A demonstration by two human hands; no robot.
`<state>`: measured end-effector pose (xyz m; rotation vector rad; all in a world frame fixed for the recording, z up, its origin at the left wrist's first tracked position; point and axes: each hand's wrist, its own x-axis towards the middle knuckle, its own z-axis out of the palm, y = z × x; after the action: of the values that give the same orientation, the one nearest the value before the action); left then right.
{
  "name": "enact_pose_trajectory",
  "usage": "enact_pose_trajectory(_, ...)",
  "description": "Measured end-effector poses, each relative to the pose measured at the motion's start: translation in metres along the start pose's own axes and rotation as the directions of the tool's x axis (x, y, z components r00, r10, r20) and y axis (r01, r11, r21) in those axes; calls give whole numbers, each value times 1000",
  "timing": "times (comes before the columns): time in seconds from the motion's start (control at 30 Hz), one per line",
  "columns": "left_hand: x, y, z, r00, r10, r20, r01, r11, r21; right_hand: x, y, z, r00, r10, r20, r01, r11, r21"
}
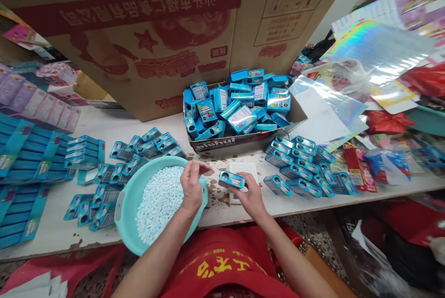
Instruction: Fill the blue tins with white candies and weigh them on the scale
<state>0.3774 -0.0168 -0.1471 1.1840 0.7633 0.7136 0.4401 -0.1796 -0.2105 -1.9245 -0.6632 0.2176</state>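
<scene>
My right hand (251, 198) grips a small blue candy box (231, 179), whose top with a dark round hole faces up. It is held above a flat white square plate (247, 168) on the table. My left hand (192, 186) is over the right rim of a turquoise plastic basin (127, 224), its fingers curled together and pointing toward the box. Whatever those fingers may hold is hidden. Many small pale blue candies (158, 203) lie in the basin.
A carton (225, 145) heaped with blue boxes stands behind, against a large cardboard box (194, 20). More blue boxes stand upright on the right (306, 163) and left (104, 196). Stacked blue packs (31, 149) fill the far left; shiny plastic sheets (330, 108) lie at right.
</scene>
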Motion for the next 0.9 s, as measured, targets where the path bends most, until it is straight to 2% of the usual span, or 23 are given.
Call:
enact_pose_trajectory(0.1,5,-5,-10,999,-22,-25,23,998,57,2,37,-16,993,68,-100,-74,996,-59)
enact_pose_trajectory(0.23,5,-16,-22,996,-78,-37,81,993,90,3,70,-27,986,94,-136,-109,988,-106)
enact_pose_trajectory(0.33,4,-22,-27,991,-129,-28,131,985,116,-1,72,-34,990,55,-133,-75,986,-151)
enact_pose_trajectory(0.4,4,-25,-29,989,-145,-25,147,980,138,-7,69,-43,984,-33,-175,-19,957,-291)
enact_pose_trajectory(0.43,5,-26,-30,989,-148,-27,151,978,146,-11,68,-49,974,-78,-212,-11,921,-389)
enact_pose_trajectory(0.5,7,-27,-32,988,-153,-30,156,975,156,-18,70,-63,949,-121,-290,-70,818,-571)
enact_pose_trajectory(0.6,10,-27,-33,986,-165,-29,168,971,169,-27,80,-81,940,-57,-335,-212,673,-709)
enact_pose_trajectory(0.7,12,-28,-32,986,-169,-9,168,969,181,-29,90,-90,953,34,-302,-263,590,-764)
enact_pose_trajectory(0.9,11,-33,-24,984,-176,40,163,960,226,-28,94,-91,950,69,-305,-289,570,-770)
